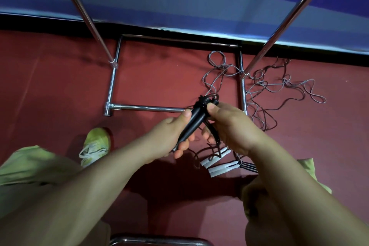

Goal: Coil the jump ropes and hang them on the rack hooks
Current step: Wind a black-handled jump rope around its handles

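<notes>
While a person crouches or sits low over the dark red floor (pixel 60 78), both hands bring the two slim black plastic jump-rope handles (pixel 192 121) together above the chrome tube base of the clothes-style rack (pixel 113 78), apparently so the cord can be gathered from one fixed point. Seen from the head camera, the left hand (pixel 169 136) wraps its fingers around the lower part of the handles, thumb laid along the top; its grip is closed on them. The right hand (pixel 233 128) pinches the upper ends with thumb on top and fingers curled beneath, a loop of dark cord showing just beyond its thumb. That grip, too, is closed, on the handles and probably the cord.

Loose grey and dark rope cords (pixel 265 90) lie tangled on the floor around the rack's right upright, uncoiled. Nearer the person, white plastic handles (pixel 217 163) of other ropes rest on the floor below the right hand. No hooks are visible; hanging looks some way off.

A yellow-green sneaker (pixel 95 146) is planted at left.
</notes>
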`<state>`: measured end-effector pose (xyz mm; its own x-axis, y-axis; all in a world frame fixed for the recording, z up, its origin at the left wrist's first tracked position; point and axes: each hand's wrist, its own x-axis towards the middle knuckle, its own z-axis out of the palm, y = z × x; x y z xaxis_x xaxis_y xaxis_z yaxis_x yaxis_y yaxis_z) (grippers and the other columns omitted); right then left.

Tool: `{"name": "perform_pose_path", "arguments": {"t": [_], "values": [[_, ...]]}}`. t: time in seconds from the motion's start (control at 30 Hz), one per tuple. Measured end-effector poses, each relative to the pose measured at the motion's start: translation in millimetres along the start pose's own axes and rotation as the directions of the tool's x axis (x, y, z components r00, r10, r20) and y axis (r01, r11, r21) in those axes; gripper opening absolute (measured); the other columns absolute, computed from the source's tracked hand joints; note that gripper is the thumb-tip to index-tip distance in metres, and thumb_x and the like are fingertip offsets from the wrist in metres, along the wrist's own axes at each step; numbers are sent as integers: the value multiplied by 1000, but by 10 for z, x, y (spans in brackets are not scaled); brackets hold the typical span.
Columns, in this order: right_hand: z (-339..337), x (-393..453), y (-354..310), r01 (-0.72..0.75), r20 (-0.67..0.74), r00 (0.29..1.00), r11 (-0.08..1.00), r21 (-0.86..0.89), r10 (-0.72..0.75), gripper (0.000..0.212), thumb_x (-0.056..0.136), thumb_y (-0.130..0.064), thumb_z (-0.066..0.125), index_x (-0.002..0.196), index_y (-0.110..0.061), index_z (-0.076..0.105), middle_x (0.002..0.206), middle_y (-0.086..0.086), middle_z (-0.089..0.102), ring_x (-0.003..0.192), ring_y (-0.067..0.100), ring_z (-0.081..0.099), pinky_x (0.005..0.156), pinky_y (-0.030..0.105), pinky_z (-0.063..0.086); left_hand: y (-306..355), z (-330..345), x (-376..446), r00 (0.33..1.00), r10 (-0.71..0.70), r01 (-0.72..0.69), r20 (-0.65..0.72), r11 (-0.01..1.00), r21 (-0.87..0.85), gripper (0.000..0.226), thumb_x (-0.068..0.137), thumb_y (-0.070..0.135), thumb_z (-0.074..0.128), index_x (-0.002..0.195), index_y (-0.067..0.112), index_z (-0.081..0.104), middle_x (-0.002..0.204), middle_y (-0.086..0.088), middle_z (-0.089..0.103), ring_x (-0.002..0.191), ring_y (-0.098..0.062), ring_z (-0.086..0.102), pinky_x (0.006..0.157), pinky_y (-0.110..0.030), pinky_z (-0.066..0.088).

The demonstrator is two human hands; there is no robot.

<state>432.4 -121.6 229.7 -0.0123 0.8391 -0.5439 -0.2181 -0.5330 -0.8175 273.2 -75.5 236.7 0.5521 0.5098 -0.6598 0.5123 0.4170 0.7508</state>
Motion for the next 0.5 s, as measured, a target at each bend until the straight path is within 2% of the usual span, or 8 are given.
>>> {"name": "perform_pose_path", "arguments": {"t": [0.03, 0.1, 0.2, 0.3, 0.4, 0.43, 0.5], "values": [[-5, -9, -3, -24, -19, 1000, 999, -48, 23, 26, 102, -21, 40, 110, 2, 51, 95, 16, 57, 50, 15, 54, 45, 22, 41, -18, 2, 20, 999, 12, -11, -30, 999, 42, 56, 98, 49, 23, 74, 10, 55, 49, 0, 47, 41, -15, 43, 41, -18, 31], [-3, -20, -7, -62, -50, 997, 991, -115, 56, 23, 103, -19, 37, 100, -5, 55, 96, 14, 59, 49, 15, 56, 44, 23, 42, -50, 1, 55, 996, 34, -23, -78, 991, 134, 57, 98, 49, 23, 72, 9, 55, 47, 2, 48, 40, -15, 44, 47, -21, 37], [-6, -17, -2, -121, -73, 991, 979, -164, 110, 25, 103, -22, 39, 95, -6, 57, 78, 8, 64, 47, 16, 57, 45, 25, 44, -123, -22, 106, 986, 57, -9, -156, 956, 293, 58, 98, 52, 23, 72, 12, 57, 48, 4, 52, 45, -17, 51, 60, -30, 45], [-29, 14, 45, -145, -140, 984, 948, -285, 108, 42, 99, -38, 47, 88, -1, 60, 63, 11, 62, 46, 23, 53, 48, 30, 42, -168, -57, 140, 974, 94, -6, -208, 921, 391, 57, 97, 53, 24, 70, 16, 58, 52, 5, 55, 51, -20, 56, 70, -39, 51], [-11, 19, 68, -148, -190, 979, 913, -380, 80, 63, 85, -60, 50, 81, 2, 62, 60, 13, 55, 52, 25, 45, 51, 34, 34, -131, -63, 124, 970, 89, 22, -228, 896, 443, 52, 96, 53, 24, 70, 21, 55, 65, 4, 60, 64, -22, 59, 76, -40, 51], [-7, 25, 69, -161, -186, 978, 919, -360, 98, 62, 84, -62, 48, 79, -2, 62, 59, 10, 55, 51, 23, 45, 51, 34, 33, -109, -58, 113, 968, 96, 37, -233, 860, 509, 50, 96, 53, 23, 74, 21, 54, 74, 2, 62, 72, -24, 60, 76, -38, 49], [22, 16, 42, -200, -169, 973, 943, -267, 159, 58, 87, -65, 47, 77, -10, 62, 56, 4, 53, 46, 20, 45, 48, 29, 32, -87, -38, 91, 955, 178, 58, -239, 674, 736, 45, 96, 55, 21, 83, 22, 48, 88, 0, 62, 87, -28, 59, 71, -35, 42]]}}
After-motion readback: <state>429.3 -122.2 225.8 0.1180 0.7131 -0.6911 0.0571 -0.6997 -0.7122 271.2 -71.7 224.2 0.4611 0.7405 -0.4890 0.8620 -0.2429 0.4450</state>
